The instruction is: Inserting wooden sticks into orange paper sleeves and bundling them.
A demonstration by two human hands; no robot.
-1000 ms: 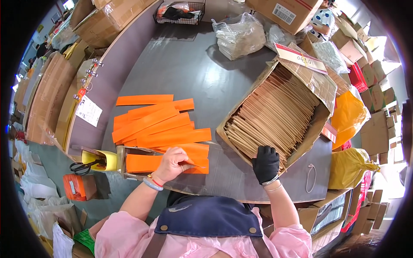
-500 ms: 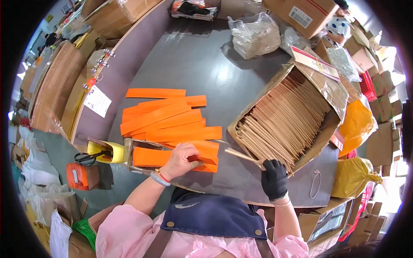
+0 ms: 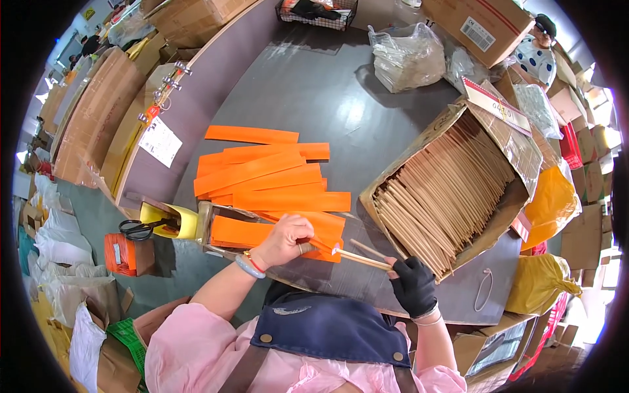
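Observation:
My left hand [image 3: 285,242] pinches an orange paper sleeve [image 3: 319,245] at the near side of the table, over a narrow open box [image 3: 208,229] with more orange sleeves in it. My right hand [image 3: 413,285], in a black glove with bare fingertips, grips a few wooden chopsticks [image 3: 363,259]. Their left tips reach the mouth of the sleeve; whether they are inside it I cannot tell. One stick slants apart from the others. Beyond my left hand, a loose pile of flat orange sleeves [image 3: 262,171] lies on the table.
A cardboard box [image 3: 368,204] full of wooden chopsticks stands tilted at the right. A clear plastic bag [image 3: 407,57] sits farther back. Black scissors [image 3: 137,229] rest in a yellow holder [image 3: 189,221] at the left edge. A rubber band [image 3: 483,290] lies near right.
My right hand has brought the chopsticks leftward to the orange sleeve, and their tips now meet its mouth. My left hand keeps its pinch on the sleeve. The whole view has shifted slightly.

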